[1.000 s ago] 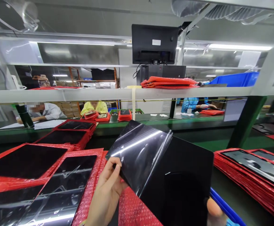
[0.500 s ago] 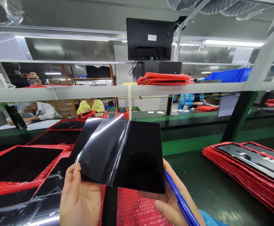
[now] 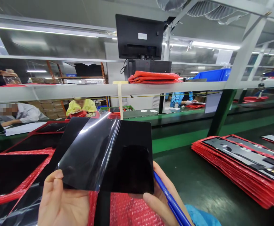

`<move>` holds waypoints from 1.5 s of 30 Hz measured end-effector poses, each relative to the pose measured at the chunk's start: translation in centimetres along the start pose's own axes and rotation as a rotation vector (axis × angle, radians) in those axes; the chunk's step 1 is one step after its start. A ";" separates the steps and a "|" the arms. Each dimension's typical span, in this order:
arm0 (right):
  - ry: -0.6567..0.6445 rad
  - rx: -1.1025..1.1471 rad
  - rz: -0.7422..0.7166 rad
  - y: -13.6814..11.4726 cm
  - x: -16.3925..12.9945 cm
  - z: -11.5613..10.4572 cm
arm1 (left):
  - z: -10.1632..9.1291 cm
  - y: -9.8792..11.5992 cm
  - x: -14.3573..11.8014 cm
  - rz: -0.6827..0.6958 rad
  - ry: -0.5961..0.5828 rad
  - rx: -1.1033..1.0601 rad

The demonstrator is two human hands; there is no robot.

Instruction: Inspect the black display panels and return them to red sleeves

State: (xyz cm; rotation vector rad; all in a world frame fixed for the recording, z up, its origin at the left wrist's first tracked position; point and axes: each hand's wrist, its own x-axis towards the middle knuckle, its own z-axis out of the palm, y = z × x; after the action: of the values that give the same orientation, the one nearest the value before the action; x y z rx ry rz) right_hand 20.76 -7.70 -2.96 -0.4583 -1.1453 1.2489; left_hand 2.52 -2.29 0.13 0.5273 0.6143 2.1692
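Note:
My left hand (image 3: 62,201) pinches the lower left corner of a clear protective film (image 3: 86,157) between thumb and finger. The film is lifted along a slanting fold and lies over the left part of a black glass screen panel (image 3: 129,157). My right hand (image 3: 166,191) grips that panel at its lower right edge, thumb in front and the other fingers mostly hidden behind. A blue pen (image 3: 172,201) is tucked in the same hand, along the thumb side. Below the panel lies red bubble wrap (image 3: 132,208).
More black screens (image 3: 12,172) on red bubble wrap lie at left. A stack of red bubble-wrap sleeves (image 3: 240,169) with panels on top stands at right. A shelf rail (image 3: 89,91) crosses ahead, carrying red bags (image 3: 154,77) and a monitor (image 3: 140,37). Co-workers sit beyond.
The view has turned slightly right, so the scene sits further left. My left hand has drawn the film corner a little further left and down relative to the panel. My right hand keeps its hold.

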 end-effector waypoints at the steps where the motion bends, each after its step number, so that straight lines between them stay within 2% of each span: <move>1: -0.022 0.017 -0.008 0.0 0.0 -0.1 | 0.0 0.1 0.2 -0.011 0.011 0.001; 5: -0.110 0.046 -0.013 -0.4 0.4 -0.2 | -0.4 0.2 1.0 -0.052 0.031 0.010; 9: -0.206 0.051 0.096 -1.2 0.8 0.3 | -1.1 0.4 1.7 -0.066 0.078 0.029; 14: -0.277 0.019 0.099 -1.5 0.9 0.3 | -0.3 0.9 1.6 -0.129 0.124 0.068; 17: -0.249 -0.041 0.065 -1.5 0.7 -0.1 | 0.5 1.1 1.2 -0.184 0.114 0.086; 20: -0.230 -0.063 0.065 -1.5 0.4 -0.3 | 1.0 1.3 0.9 -0.179 0.097 0.083; 25: -0.234 0.004 0.074 -1.4 0.6 0.0 | 1.7 2.0 0.6 -0.248 0.180 0.110; 30: -0.214 0.109 0.126 -0.7 1.0 0.4 | 0.7 1.6 0.9 -0.189 0.083 0.099; 33: -0.174 0.060 0.139 -0.6 1.0 0.4 | 0.2 1.1 1.2 -0.159 0.079 0.115; 40: -0.253 0.015 0.195 -1.8 0.9 0.3 | 0.5 1.6 1.3 -0.206 0.081 0.130; 43: -0.184 -0.075 0.189 -2.0 0.5 0.0 | 0.0 1.6 1.9 -0.281 0.088 0.187; 45: -0.081 -0.174 0.189 -2.1 0.0 -0.3 | -1.2 0.9 2.9 -0.211 0.032 0.315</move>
State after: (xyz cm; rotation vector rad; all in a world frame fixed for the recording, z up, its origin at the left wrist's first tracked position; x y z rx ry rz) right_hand 22.09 -8.30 -1.39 -0.6636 -1.3096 1.3459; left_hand -0.39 -0.86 0.17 0.5662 0.9934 1.8955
